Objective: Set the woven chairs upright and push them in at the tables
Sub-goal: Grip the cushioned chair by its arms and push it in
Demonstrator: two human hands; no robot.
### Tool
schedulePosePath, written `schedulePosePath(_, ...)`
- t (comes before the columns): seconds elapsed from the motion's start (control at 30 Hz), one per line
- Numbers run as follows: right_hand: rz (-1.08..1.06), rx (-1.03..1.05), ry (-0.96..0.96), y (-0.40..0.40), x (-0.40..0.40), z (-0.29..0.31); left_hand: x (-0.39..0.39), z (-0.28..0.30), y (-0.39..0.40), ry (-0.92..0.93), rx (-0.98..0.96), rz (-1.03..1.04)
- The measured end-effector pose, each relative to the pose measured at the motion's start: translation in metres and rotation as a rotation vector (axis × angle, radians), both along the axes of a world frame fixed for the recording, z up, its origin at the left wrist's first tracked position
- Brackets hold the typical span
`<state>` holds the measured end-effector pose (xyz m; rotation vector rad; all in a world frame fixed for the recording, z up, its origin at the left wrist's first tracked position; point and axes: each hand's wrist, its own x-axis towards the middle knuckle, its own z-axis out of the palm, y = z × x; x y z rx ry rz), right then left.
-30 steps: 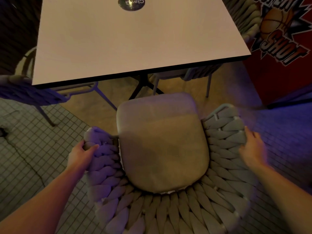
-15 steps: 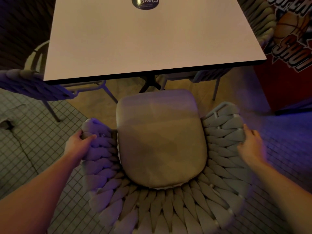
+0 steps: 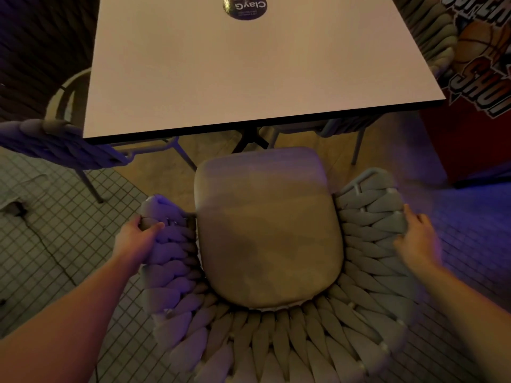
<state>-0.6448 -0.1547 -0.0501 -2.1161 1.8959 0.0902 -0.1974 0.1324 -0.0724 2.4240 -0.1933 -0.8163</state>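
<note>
A woven chair with a beige seat cushion stands upright right below me, facing a white square table. The cushion's front edge lies just short of the table's near edge. My left hand is closed around the chair's left armrest. On the outer side of the right armrest my right hand holds the woven rim. Both forearms reach down from the lower corners.
Another woven chair sits at the table's left side, a third at the far right. A red arcade cabinet stands to the right. A cable lies on the tiled floor at left. A round dark sticker marks the tabletop.
The chair has slid forward toward the table with both hands on its armrests. The gap between cushion and table edge has shrunk.
</note>
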Motion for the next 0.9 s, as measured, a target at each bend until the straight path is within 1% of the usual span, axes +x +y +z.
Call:
schedulePosePath(0.27, -0.013, -0.003, 0.046, -0.012, -0.011, 0.0, -0.021, 0.0, -0.001, 0.046, -0.011, 0.016)
schedulePosePath(0.43, -0.002, -0.011, 0.065, -0.016, -0.016, 0.0, -0.025, -0.002, -0.007, 0.028, -0.016, 0.017)
schedulePosePath(0.67, -0.042, 0.009, 0.051, -0.026, -0.026, 0.003, -0.031, -0.006, -0.025, -0.005, -0.021, -0.026)
schedulePosePath(0.9, -0.001, 0.017, 0.02, -0.027, -0.031, 0.001, -0.034, 0.001, -0.024, 0.021, -0.015, 0.005)
